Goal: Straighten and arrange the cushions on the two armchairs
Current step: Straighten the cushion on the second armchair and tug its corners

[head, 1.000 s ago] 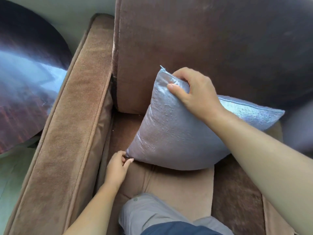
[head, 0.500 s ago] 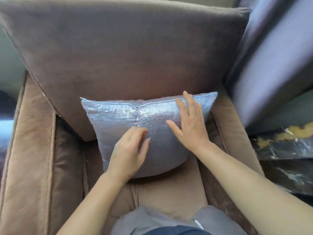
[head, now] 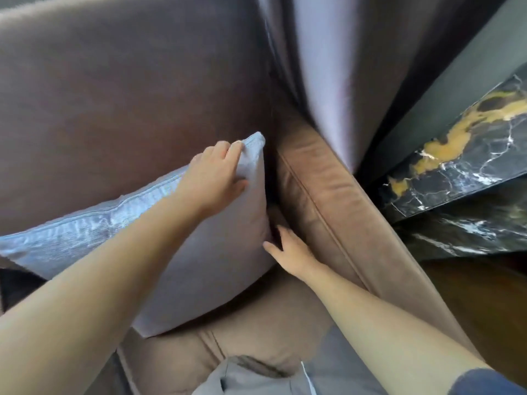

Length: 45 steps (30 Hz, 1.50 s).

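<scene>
A shiny silver-grey cushion (head: 216, 269) stands on the brown armchair's seat (head: 256, 334) and leans on the back cushion (head: 128, 95). Its right edge sits close to the right armrest (head: 328, 195). My left hand (head: 216, 172) reaches across and grips the cushion's upper right corner, fingers curled over the seam. Lower down, my right hand (head: 288, 249) lies flat at the cushion's right edge. Its fingertips slip into the dark gap between cushion and armrest and are partly hidden.
A pale lilac curtain (head: 342, 67) hangs just behind the right armrest. A black marble surface with gold veins (head: 456, 163) stands to the right of the chair. My knee in grey trousers (head: 256, 377) rests at the seat's front edge.
The view has swung right toward the armrest. My left hand has gone from the cushion's face to its upper right corner, and my right hand has dropped to its right edge.
</scene>
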Tool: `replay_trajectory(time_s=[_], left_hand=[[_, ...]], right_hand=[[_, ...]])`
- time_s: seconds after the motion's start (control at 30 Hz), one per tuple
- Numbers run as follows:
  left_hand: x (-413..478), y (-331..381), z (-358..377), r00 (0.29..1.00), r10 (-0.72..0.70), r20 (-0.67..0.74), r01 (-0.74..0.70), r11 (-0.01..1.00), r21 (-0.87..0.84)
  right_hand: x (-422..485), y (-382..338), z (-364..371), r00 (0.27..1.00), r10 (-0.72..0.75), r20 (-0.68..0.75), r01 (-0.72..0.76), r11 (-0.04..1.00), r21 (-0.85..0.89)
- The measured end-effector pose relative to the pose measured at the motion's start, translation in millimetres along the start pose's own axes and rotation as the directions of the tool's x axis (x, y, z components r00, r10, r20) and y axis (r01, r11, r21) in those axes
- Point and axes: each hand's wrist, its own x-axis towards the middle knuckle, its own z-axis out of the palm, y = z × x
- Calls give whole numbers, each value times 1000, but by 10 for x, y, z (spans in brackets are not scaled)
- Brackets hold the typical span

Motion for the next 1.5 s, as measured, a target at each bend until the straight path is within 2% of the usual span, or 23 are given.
replay_trajectory(time_s=[0.1, 0.23, 0.4, 0.6, 0.87, 0.97, 1.03, 1.1, 1.13, 1.23, 1.37, 1.43, 1.5], left_hand=[[263, 126, 37, 998, -45, 33, 44, 999, 21], [470, 221, 99, 996, -93, -16, 93, 996, -19], [496, 198, 171, 974, -98, -205, 80, 993, -92], [391, 76, 175, 943, -103, -316, 66, 990, -127], [324, -24, 62, 916, -148, -372, 59, 969, -242], [307, 8, 21, 927, -126, -353, 38, 969, -245], [255, -39, -31, 928, -121, -352, 33, 969, -246], [168, -120, -94, 920, -140, -367, 40, 962, -268], [133, -147, -121, 918, -149, -368, 43, 959, -280], [74, -135, -162, 924, -149, -352, 44, 956, -290], [95, -147, -178, 924, -151, -352, 44, 955, -293], [116, -187, -200, 912, -172, -373, 54, 950, -307], [140, -207, -197, 905, -195, -379, 74, 947, -312]], right_hand=[[156, 369, 164, 989, 100, 109, -96, 995, -40], [326, 705, 285, 980, 145, 139, -141, 989, -34], [519, 797, 439, 996, 56, 69, -52, 997, -62], [639, 739, 528, 999, -38, 30, 39, 999, -25], [586, 796, 548, 986, -17, 164, 48, 981, -186], [542, 762, 520, 991, 31, 130, -21, 997, -73], [526, 730, 527, 992, 77, 101, -95, 978, 187], [507, 665, 519, 979, 112, 167, -178, 873, 454], [510, 640, 519, 978, 107, 178, -183, 851, 492], [481, 568, 549, 985, 75, 158, -137, 889, 436], [462, 645, 525, 1000, 22, 18, -24, 993, 118], [459, 709, 525, 1000, -13, 6, 13, 1000, -1], [462, 773, 548, 999, -27, 29, 28, 999, -42]])
